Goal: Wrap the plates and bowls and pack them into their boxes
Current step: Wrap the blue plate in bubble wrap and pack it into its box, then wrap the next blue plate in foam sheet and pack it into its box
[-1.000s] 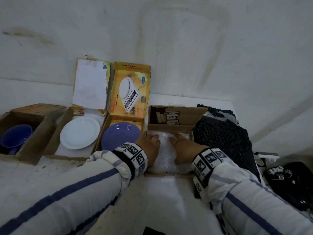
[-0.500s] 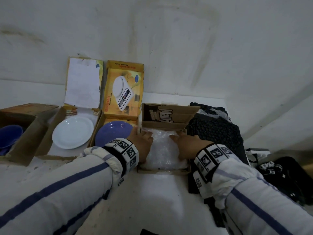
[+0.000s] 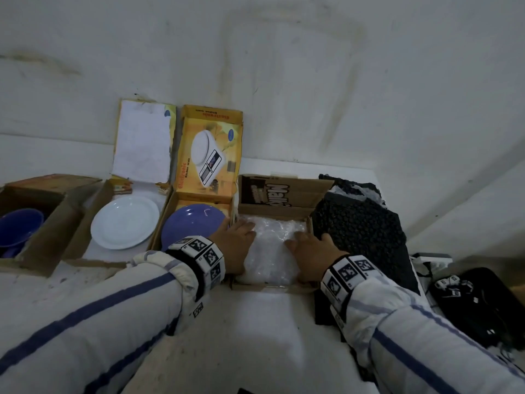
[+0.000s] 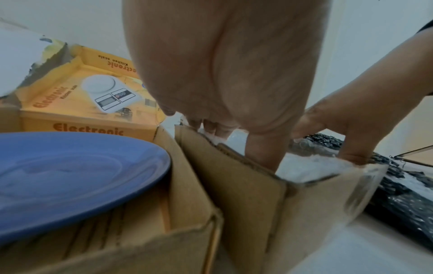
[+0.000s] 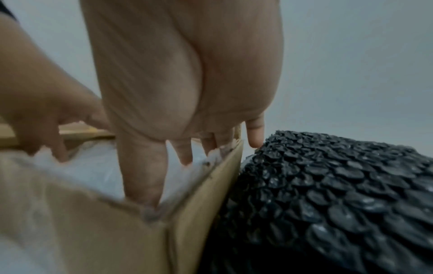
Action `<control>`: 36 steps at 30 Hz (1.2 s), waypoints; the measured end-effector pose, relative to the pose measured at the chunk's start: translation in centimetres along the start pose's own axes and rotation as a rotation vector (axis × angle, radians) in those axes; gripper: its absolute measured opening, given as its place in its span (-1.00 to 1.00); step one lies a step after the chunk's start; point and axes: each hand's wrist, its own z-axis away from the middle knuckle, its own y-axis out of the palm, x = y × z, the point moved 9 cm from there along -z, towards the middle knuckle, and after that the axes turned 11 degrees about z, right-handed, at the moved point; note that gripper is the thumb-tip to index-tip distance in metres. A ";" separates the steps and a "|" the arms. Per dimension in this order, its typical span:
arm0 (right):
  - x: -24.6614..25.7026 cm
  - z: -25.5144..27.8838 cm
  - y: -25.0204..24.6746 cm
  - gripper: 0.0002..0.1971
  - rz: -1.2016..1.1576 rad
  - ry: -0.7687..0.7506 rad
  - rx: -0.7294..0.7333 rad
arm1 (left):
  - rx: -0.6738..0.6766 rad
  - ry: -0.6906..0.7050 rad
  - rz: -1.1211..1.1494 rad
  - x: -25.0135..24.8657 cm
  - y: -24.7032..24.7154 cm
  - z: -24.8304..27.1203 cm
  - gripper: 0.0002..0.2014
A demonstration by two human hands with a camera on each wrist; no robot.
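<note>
Both hands are reaching down into the brown box (image 3: 284, 196) at the middle of the table (image 3: 255, 336). The left hand (image 3: 237, 245) is lying along the box's left inner wall and the right hand (image 3: 314, 255) along its right inner wall, fingers straight and pointing down. Between them the bundle (image 3: 272, 251), wrapped in clear bubble wrap, is sitting inside the box. In the left wrist view the left fingers (image 4: 264, 153) are sliding between the cardboard wall and the wrap; in the right wrist view the right fingers (image 5: 145, 170) are doing the same on the other side. Each grip is wide, pressing the wrap rather than clasping it. What dish the wrap is covering cannot be told.

Left of this box, 3 more open boxes are standing in a row. The yellow box (image 3: 210, 155), printed with a kitchen scale, is holding the blue plate (image 3: 193, 226), unwrapped. The next box (image 3: 85, 231) is holding the white plate (image 3: 125, 221), also unwrapped. The far-left box (image 3: 54, 223) is holding the blue bowl (image 3: 18, 227). Touching the brown box on its right, a roll of black bubble wrap (image 3: 360, 231) is lying on the table.
</note>
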 end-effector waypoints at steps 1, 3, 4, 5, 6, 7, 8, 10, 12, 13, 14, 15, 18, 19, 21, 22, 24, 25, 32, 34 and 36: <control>-0.2 0.2 -0.4 -0.23 -0.036 0.004 0.017 | -0.012 0.004 0.013 0.0 0.0 0.1 -0.17; -1.0 0.6 -2.5 -0.39 -0.123 0.012 -0.032 | -0.044 0.011 0.032 0.0 0.0 0.2 -0.19; -1.4 1.0 -4.7 -0.53 -0.188 0.009 -0.150 | -0.054 0.014 0.042 0.0 0.1 0.2 -0.20; -1.8 1.7 -7.3 -0.67 -0.280 0.001 -0.321 | -0.057 0.014 0.051 0.1 0.1 0.2 -0.21; -2.3 3.0 -10.1 -0.78 -0.377 -0.006 -0.538 | -0.056 0.014 0.057 0.1 0.2 0.2 -0.22; -3.0 4.6 -12.6 -0.83 -0.427 0.011 -0.766 | -0.053 0.015 0.060 0.1 0.3 0.2 -0.22; -3.8 6.3 -14.5 -0.85 -0.410 0.055 -0.976 | -0.052 0.018 0.063 0.0 0.3 0.2 -0.23; -5.0 7.8 -15.9 -0.70 -0.352 0.209 -1.156 | -0.051 0.022 0.069 0.0 0.4 0.2 -0.23; -5.7 6.4 -15.4 -0.47 -0.400 0.279 -0.988 | -0.072 0.023 0.073 0.1 0.3 0.2 -0.25; -5.9 5.5 -14.7 -0.42 -0.429 0.287 -0.855 | -0.086 0.022 0.075 0.1 0.3 0.3 -0.27; -5.9 4.9 -13.8 -0.42 -0.441 0.296 -0.752 | -0.103 0.022 0.080 0.2 0.2 0.4 -0.29; -5.9 4.7 -13.1 -0.46 -0.420 0.307 -0.699 | -0.120 0.022 0.083 0.2 0.1 0.5 -0.31; -5.0 5.1 -12.1 -0.72 -0.292 0.307 -0.650 | -0.167 0.022 0.104 0.4 0.0 1.0 -0.38; -4.5 5.0 -11.5 -0.76 -0.268 0.284 -0.599 | -0.174 0.015 0.128 0.6 0.0 1.3 -0.40; -3.0 4.8 -10.2 -0.78 -0.228 0.204 -0.482 | -0.193 0.007 0.169 0.6 -0.1 1.7 -0.45; -2.4 4.7 -9.6 -0.77 -0.217 0.164 -0.442 | -0.197 0.002 0.176 0.7 0.0 1.8 -0.46; -1.2 4.9 -8.5 -0.77 -0.217 0.090 -0.397 | -0.198 -0.011 0.191 1.0 0.5 2.3 -0.46; -0.7 4.9 -7.7 -0.77 -0.219 0.066 -0.374 | -0.212 -0.017 0.206 1.1 0.6 2.6 -0.46; 1.6 5.1 -3.8 -0.72 -0.239 0.022 -0.312 | -0.205 0.135 0.327 1.6 0.6 5.0 -0.62; 1.9 5.0 -2.8 -0.72 -0.256 0.025 -0.322 | -0.306 0.131 0.437 2.3 0.0 5.5 -0.72; 2.1 4.9 -1.7 -0.71 -0.282 0.032 -0.327 | -0.346 0.023 0.599 3.2 -0.1 6.0 -0.84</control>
